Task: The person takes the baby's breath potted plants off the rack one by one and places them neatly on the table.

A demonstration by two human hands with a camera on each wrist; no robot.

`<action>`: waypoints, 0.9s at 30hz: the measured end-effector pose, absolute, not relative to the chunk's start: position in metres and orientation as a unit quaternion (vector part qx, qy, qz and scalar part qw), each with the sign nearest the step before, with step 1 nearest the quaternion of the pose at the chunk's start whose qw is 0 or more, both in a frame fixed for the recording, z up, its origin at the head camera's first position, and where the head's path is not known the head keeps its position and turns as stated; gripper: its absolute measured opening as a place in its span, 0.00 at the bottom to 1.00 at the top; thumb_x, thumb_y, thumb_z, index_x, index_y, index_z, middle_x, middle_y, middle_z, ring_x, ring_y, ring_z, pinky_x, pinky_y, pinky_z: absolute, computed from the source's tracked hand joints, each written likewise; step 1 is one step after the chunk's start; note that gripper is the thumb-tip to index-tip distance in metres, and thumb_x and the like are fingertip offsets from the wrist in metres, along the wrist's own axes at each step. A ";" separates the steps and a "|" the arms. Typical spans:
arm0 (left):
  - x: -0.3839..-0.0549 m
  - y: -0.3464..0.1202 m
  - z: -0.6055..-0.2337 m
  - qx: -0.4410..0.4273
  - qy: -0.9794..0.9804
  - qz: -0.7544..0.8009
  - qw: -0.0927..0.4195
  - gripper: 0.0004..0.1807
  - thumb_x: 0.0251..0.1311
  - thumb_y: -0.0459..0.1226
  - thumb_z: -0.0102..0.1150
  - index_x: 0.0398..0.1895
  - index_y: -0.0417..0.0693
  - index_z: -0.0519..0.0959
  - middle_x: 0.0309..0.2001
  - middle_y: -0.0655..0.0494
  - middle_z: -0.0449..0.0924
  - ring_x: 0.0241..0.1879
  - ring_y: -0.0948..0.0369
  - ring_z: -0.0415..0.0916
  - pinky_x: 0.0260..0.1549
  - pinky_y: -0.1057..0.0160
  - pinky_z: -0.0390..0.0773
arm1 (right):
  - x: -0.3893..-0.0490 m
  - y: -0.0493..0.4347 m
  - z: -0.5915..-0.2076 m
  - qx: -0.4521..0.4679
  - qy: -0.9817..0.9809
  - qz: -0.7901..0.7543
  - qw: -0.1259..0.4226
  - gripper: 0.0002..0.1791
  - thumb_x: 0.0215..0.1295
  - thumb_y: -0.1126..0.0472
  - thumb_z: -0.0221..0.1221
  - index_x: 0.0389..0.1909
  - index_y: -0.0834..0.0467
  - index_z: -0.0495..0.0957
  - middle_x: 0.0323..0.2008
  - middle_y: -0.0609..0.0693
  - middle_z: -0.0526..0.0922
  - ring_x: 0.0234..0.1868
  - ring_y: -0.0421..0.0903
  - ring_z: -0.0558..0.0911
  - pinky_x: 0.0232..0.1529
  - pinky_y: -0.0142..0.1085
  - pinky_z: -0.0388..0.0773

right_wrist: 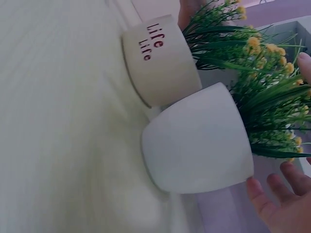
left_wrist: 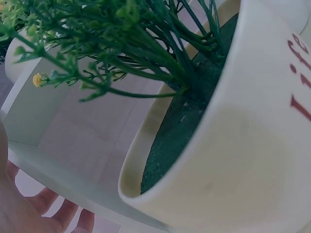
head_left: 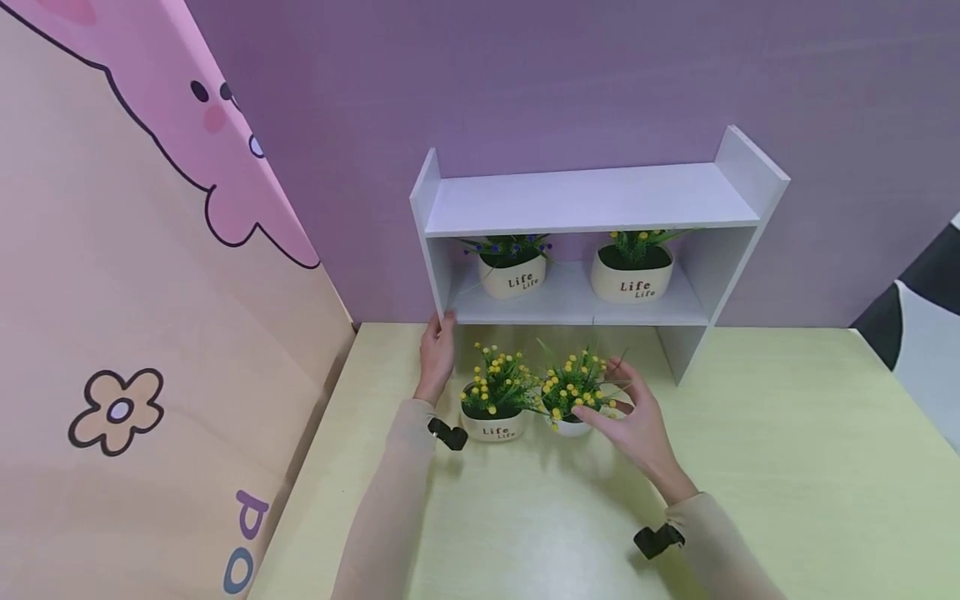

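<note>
At the lower left of the white shelf [head_left: 592, 196], my left hand [head_left: 437, 354] holds the side panel. The left wrist view shows its fingers [left_wrist: 63, 213] along the panel's edge. My right hand [head_left: 633, 421] is spread around the right-hand yellow-flowered potted plant [head_left: 573, 392]. In the right wrist view, one fingertip is at the rim of its plain-sided white pot [right_wrist: 199, 141], while the thumb [right_wrist: 305, 67] is by the flowers. Close beside it on the table stands another yellow-flowered potted plant [head_left: 497, 396], its pot lettered "Life".
On the shelf's middle board stand a blue-flowered potted plant [head_left: 512, 271] at left and a yellow-flowered one [head_left: 633, 273] at right. The shelf stands on the pale table [head_left: 810, 467] against a purple wall [head_left: 570, 75]. A patterned panel [head_left: 150, 317] borders the left side.
</note>
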State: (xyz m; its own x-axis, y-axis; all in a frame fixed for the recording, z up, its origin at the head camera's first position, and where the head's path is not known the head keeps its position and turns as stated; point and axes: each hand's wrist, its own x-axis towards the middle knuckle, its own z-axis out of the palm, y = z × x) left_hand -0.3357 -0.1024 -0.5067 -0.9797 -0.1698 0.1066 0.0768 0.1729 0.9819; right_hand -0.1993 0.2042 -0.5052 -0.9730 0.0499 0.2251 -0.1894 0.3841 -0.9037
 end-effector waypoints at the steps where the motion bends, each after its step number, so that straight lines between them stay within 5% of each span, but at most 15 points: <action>1: -0.336 -0.102 -0.507 0.031 -0.760 -0.642 0.095 0.34 0.81 0.59 0.42 0.83 0.57 0.65 0.77 0.44 0.71 0.76 0.42 0.68 0.73 0.35 0.68 | -0.200 0.204 -0.504 0.042 -0.825 0.553 0.111 0.53 0.59 0.58 0.79 0.81 0.57 0.61 0.73 0.58 0.73 0.69 0.55 0.72 0.58 0.24 0.72; 19: -0.336 -0.102 -0.507 0.032 -0.762 -0.641 0.090 0.34 0.81 0.60 0.42 0.83 0.57 0.65 0.76 0.43 0.71 0.76 0.42 0.68 0.73 0.35 0.68 | -0.207 0.208 -0.472 0.070 -0.826 0.541 0.139 0.46 0.64 0.59 0.75 0.80 0.55 0.64 0.75 0.56 0.74 0.71 0.52 0.72 0.61 0.35 0.75; 27: -0.336 -0.102 -0.506 0.035 -0.762 -0.640 0.092 0.34 0.81 0.59 0.43 0.82 0.56 0.66 0.76 0.43 0.72 0.76 0.42 0.68 0.74 0.35 0.68 | -0.215 0.208 -0.462 0.102 -0.837 0.518 0.143 0.46 0.66 0.57 0.74 0.81 0.57 0.63 0.77 0.57 0.72 0.75 0.60 0.71 0.66 0.53 0.75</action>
